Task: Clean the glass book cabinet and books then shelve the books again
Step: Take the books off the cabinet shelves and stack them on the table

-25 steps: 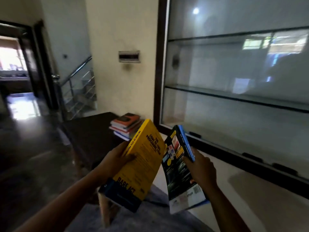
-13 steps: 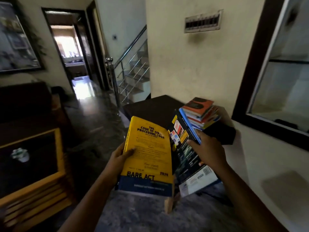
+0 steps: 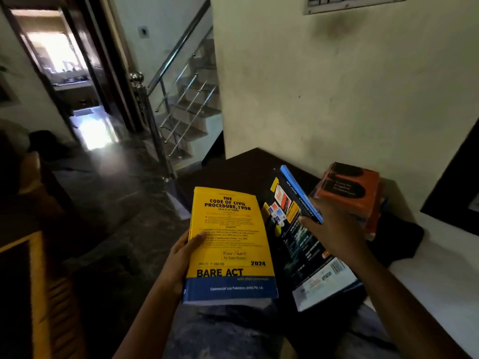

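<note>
Two books held up side by side at 6 o'clock. Yellow book [image 3: 228, 244] upright, cover toward camera, gripped along left edge by left hand [image 3: 178, 260], thumb pressed on cover, fingers hidden behind. Dark book [image 3: 298, 255] with blue spine just right of it, tilted, clasped at spine by right hand [image 3: 334, 229], fingers curled over edge. Stack of books [image 3: 370, 216] at 2 o'clock on dark table [image 3: 233, 172], against wall [image 3: 311, 86], orange book [image 3: 347, 190] on top. Black cloth [image 3: 399, 237] at 3 o'clock, touching stack. Cabinet frame [image 3: 456, 182] at right edge, 3 o'clock.
</note>
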Demonstrator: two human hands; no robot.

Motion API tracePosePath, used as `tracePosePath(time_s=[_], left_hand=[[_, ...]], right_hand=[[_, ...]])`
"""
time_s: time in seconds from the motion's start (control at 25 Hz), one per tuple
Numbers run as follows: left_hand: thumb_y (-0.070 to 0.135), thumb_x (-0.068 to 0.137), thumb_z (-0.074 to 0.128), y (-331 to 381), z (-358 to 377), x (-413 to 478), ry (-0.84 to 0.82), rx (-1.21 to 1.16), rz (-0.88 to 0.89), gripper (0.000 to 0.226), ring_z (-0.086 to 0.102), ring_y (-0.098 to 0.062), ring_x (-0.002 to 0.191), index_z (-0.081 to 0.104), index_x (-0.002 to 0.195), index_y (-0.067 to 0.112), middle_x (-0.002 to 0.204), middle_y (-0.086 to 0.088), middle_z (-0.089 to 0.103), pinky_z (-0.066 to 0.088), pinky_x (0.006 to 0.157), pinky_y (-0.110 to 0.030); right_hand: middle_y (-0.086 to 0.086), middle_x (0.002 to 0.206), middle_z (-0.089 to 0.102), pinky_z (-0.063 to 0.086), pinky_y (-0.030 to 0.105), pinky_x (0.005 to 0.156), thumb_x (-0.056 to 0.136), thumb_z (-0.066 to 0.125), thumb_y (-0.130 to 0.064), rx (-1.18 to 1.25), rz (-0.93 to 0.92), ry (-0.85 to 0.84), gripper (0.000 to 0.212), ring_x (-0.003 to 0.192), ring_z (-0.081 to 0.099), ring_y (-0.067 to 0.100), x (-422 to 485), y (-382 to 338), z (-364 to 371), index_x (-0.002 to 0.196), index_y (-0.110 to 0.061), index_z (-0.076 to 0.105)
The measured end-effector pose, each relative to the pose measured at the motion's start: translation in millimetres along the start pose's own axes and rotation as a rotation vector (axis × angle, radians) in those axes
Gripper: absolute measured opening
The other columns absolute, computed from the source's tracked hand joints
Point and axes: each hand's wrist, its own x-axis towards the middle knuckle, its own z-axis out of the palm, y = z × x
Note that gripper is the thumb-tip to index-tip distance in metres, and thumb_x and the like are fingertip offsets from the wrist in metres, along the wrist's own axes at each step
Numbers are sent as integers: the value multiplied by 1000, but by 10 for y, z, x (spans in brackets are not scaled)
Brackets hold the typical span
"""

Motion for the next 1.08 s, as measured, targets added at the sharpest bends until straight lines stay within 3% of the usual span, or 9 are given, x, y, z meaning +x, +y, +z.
tracePosePath(time_s=[0.08,0.2,0.28,0.48,0.52,0.64,0.8,0.92,1.08], left_hand=[[21,91,52,161,37,547,-61,23,-28,23,67,-37,93,57,114,21,107,-16,69,57,66,-45],[23,94,49,373,138,1569,-187,103,-90,22,65,-38,93,55,115,20,109,-18,66,58,63,-43],[24,93,49,552,244,2307,-282,122,-162,26,63,-39,93,53,118,18,111,-20,64,57,64,-44],[27,91,51,724,667,3852,-567,235,-313,37,59,-41,106,49,128,19,120,-20,61,51,76,-49],[28,90,52,720,788,4081,-611,248,-336,38,60,-40,105,50,127,19,119,-20,62,51,76,-48],[29,93,51,605,1196,4615,-709,306,-348,32,62,-38,99,53,122,16,113,-19,64,52,74,-44],[30,95,50,218,1490,5212,-823,523,-215,41,61,-35,105,47,130,8,123,-20,58,53,84,-49],[36,93,54,-102,1440,5552,-836,819,-112,49,57,-35,111,45,132,7,130,-19,53,47,93,-53],[36,91,57,106,1346,5477,-836,1410,210,66,27,-39,135,27,146,16,148,-21,25,28,108,-51]], right_hand=[[11,110,64,45,29,69,89,60,-29,2,34,34,43,84,58,21,262,10,9,128,-14,51],[9,115,63,50,37,82,89,60,-32,-45,130,127,52,97,61,26,706,12,91,138,-20,43],[8,112,65,52,41,83,89,59,-37,-85,208,195,57,94,62,26,1005,-29,196,141,-25,38],[8,109,62,50,26,69,90,57,-35,-74,502,314,56,80,59,18,1679,-250,527,142,-21,38],[7,111,61,49,25,69,91,56,-35,-78,543,338,56,81,57,16,1792,-306,589,142,-21,37],[9,133,52,43,32,91,92,53,-37,-116,684,381,58,112,54,24,2112,-382,677,143,-20,33],[10,117,61,50,38,85,92,49,-43,-221,778,363,54,98,61,26,2399,-358,710,140,-23,35],[9,118,60,53,45,81,92,50,-42,-204,821,340,54,98,62,24,2505,-364,799,141,-25,32],[8,116,61,54,43,79,91,50,-43,-224,844,338,51,96,62,23,2562,-372,929,137,-23,36]])
